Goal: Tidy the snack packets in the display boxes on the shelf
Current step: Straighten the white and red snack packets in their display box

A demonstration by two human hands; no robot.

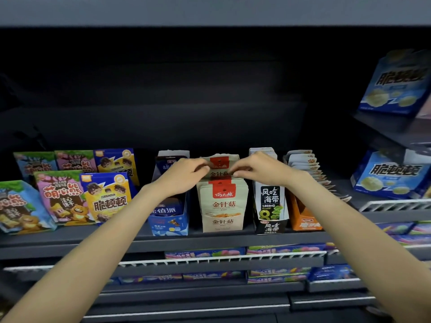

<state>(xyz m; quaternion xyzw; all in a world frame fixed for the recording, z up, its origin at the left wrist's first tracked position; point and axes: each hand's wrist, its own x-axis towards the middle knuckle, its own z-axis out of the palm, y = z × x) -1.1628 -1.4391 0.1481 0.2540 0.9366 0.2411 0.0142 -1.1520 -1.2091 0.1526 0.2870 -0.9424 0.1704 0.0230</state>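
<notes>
The snack packets (222, 201) with red tops stand in a beige display box (221, 223) mid-shelf, and both hands pinch the rearmost packet (220, 167) by its upper edge: left hand (186, 170) at the left corner, right hand (254, 167) at the right, likely to square it with the row. Blue box (169, 217) and black box (271, 206) flank it closely on the shelf (70, 238), leaving only the tops free.

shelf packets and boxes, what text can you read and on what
"金针菇": beige packets and their beige box
"风吃海带": black box
"脆顿顿", "CUIDUNDUN": yellow bag
"脆顿顿": blue boxes
"萌心熊": pink bag
Blue display box: partly hidden
Smaller print: blurred
</notes>
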